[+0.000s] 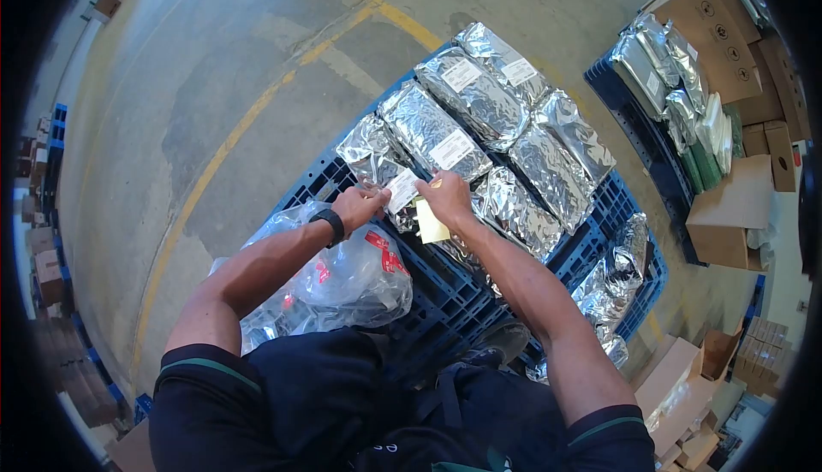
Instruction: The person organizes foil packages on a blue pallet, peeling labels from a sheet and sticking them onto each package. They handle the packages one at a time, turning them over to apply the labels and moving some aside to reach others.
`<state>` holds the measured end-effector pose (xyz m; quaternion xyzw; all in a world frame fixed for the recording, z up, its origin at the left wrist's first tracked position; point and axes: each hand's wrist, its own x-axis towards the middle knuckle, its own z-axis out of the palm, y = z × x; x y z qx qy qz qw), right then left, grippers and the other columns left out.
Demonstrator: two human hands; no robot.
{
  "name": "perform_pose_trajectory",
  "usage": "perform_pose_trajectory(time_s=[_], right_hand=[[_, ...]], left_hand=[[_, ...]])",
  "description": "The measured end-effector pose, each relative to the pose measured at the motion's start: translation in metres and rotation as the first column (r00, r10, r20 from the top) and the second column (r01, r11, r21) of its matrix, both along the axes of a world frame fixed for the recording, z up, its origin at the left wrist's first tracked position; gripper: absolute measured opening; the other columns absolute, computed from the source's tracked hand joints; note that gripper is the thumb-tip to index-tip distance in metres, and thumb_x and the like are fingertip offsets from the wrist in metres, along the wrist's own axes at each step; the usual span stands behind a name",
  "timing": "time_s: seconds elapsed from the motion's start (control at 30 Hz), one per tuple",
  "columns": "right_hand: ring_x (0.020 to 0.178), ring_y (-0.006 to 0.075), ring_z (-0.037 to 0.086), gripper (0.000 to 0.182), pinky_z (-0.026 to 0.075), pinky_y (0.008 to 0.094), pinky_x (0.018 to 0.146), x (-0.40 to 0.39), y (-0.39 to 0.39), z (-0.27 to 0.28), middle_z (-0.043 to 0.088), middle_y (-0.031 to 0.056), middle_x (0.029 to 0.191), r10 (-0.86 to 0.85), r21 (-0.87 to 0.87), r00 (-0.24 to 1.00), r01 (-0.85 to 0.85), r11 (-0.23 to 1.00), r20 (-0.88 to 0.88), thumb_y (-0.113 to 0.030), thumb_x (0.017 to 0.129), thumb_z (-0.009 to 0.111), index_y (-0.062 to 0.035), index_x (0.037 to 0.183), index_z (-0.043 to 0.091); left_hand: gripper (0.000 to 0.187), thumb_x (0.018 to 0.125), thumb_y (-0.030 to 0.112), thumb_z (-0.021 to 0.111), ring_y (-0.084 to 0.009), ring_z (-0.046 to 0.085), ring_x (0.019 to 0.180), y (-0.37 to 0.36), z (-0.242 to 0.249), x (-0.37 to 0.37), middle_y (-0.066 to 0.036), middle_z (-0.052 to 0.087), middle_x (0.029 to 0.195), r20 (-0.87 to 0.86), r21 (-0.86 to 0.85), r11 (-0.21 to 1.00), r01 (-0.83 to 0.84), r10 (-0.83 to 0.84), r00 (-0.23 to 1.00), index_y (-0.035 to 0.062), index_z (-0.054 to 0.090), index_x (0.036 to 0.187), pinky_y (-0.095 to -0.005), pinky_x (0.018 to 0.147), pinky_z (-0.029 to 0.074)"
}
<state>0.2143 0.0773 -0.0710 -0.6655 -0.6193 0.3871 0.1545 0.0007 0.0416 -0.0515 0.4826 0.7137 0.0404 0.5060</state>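
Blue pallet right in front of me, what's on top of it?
Foil-covered packages, several with white labels, sit on the blue pallet. The slats beneath them and whatever the foil holds are covered.

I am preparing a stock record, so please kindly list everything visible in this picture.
Foil packs: many, silver, on both pallets
Labels: several, white, on packs
Paper: one, yellow, under right hand
Plastic wrap: one heap, clear with red, left
Pallets: several, blue, centre and sides
Boxes: several, brown, both sides
Floor: grey, yellow lines
Wristband: one, black, left wrist
Shirt: one, dark, bottom
Hands: two, left and right, at label
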Motion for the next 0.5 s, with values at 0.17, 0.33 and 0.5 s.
perform_pose_trajectory(time_s=[0.17,0.33,0.5], right_hand=[[0.088,0.0404,0.067,0.031,0.053,0.048,0.078,0.003,-0.003,-0.001,0.071,0.0198,0.09,0.086,0.103,0.995,-0.081,0.991,-0.045,-0.039,0.085,0.067,-0.0154,0.105,0.07],[0.088,0.0404,0.067,0.048,0.054,0.0502,0.08,0.008,-0.007,0.012,0.07,0.0202,0.089,0.428,0.026,0.897,-0.433,0.901,0.109,-0.042,0.094,0.053,-0.0384,0.141,0.048],[0.077,0.0392,0.069,0.052,0.056,0.0493,0.071,0.008,-0.014,0.019,0.069,0.0196,0.077,0.474,0.065,0.816,-0.52,0.851,0.33,-0.042,0.096,0.051,-0.0269,0.146,0.044]], left_hand=[[0.068,0.085,0.075,0.052,-0.0179,0.05,0.066,-0.003,-0.007,-0.011,-0.001,0.058,0.08,0.121,-0.312,0.946,-0.085,0.129,0.984,0.0123,0.074,0.074,-0.033,0.05,0.033],[0.044,0.091,0.054,0.059,-0.0265,0.062,0.074,-0.018,-0.022,-0.007,-0.01,0.062,0.095,-0.054,0.184,0.98,0.08,-0.071,0.996,0.0116,0.073,0.095,-0.0398,0.059,0.048],[0.054,0.081,0.017,0.071,-0.0299,0.064,0.082,-0.036,0.001,0.0,-0.013,0.044,0.144,-0.323,0.699,0.539,0.47,-0.349,0.88,0.0169,0.055,0.133,-0.041,0.065,0.053]])
